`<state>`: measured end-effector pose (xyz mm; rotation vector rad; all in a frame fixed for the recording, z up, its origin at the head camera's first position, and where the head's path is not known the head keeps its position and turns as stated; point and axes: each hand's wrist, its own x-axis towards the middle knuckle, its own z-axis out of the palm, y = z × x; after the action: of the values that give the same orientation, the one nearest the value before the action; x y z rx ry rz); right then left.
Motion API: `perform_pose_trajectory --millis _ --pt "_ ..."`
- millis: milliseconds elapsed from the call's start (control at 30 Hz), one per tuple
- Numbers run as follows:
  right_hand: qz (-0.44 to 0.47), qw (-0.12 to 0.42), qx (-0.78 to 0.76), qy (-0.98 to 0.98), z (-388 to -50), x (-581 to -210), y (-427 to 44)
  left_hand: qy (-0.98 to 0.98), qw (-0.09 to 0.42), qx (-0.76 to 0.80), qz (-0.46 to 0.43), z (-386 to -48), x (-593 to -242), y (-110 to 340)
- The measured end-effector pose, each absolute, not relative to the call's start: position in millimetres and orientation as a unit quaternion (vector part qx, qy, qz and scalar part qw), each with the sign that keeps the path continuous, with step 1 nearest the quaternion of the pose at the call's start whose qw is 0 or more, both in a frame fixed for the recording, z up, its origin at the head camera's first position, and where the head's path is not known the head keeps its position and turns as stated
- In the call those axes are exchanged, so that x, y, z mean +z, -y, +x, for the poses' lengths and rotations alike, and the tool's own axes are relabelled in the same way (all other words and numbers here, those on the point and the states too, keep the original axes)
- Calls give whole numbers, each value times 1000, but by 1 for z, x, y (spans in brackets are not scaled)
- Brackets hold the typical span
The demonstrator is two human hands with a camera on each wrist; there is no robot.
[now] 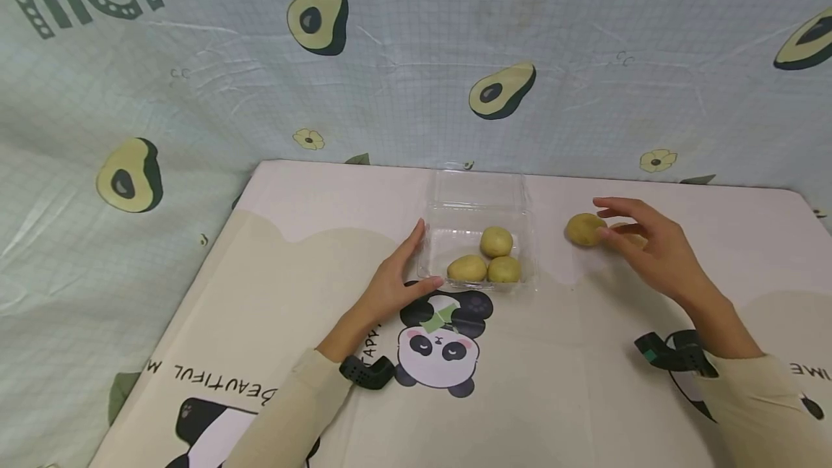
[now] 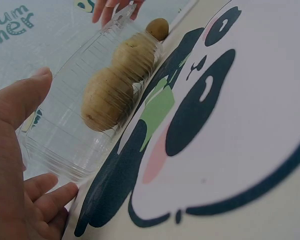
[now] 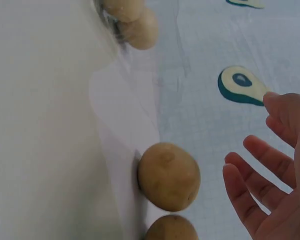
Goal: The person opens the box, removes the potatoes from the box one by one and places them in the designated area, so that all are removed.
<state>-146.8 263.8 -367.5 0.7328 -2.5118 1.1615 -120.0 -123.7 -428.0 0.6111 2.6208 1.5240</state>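
Note:
A clear plastic clamshell box (image 1: pixel 445 243) stands on the table, its lid (image 1: pixel 477 190) folded back. Inside lie three potatoes (image 1: pixel 497 242), two along the front and one behind. My left hand (image 1: pixel 390 284) rests against the box's left side with fingers spread, the thumb by the front corner. To the right of the box, two loose potatoes (image 3: pixel 169 176) lie close together on the table. Over them hovers my right hand (image 1: pixel 656 248), fingers apart and slightly bent, partly hiding one potato in the head view. In the right wrist view a gap shows between that hand and both potatoes.
A pale tablecloth with panda prints (image 1: pixel 438 356) covers the table. Behind it hangs a light curtain with avocado prints (image 1: pixel 503 91). Each wrist wears a black camera band (image 1: pixel 367 373).

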Motion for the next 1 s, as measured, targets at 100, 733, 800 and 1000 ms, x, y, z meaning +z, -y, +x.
perform_pose_trajectory --millis 100,733,800,1000 --pt "261 137 403 866 -147 -365 -254 -847 25 493 197 -120 -428 124" --pt "356 103 389 844 -154 -364 -198 -846 25 495 198 -121 -430 124" --pt "365 98 387 841 -155 -365 -193 -846 24 495 199 -121 -430 124" --pt "392 77 409 820 -157 -371 -179 -845 21 494 202 -121 -430 124"
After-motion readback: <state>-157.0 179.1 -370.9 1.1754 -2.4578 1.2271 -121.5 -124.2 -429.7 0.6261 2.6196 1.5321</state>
